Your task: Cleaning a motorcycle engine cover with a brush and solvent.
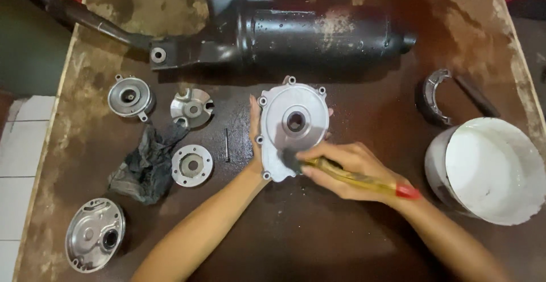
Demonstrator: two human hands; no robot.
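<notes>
The right hand [347, 168] is closed around the yellow handle of a brush [352, 176] with a red butt end, its dark bristles pressed to the lower edge of a cast metal cover [293, 128]. The left hand [256, 134] is spread along the cover's left rim, fingers curling behind it to steady it where it lies at the middle of the tabletop [318, 242]. The cover is pale grey aluminium, matte, rounded, with a central bore and small bolt lugs around its edge. The tabletop looks dark and wet, so the cover may well slide under the brush strokes if the steadying hand loosens, and the lug edges could nick fingers. Just right of the forearm stands a white plastic bucket [489, 171]; a wide elbow swing could knock it. To the left lie a crumpled dark rag [145, 162], three small round machined parts [192, 165] and an oval cover [94, 233], all bright metal. Across the far edge rests a long black exhaust muffler [307, 34], scuffed, and to the right a curved brake shoe [435, 94].
</notes>
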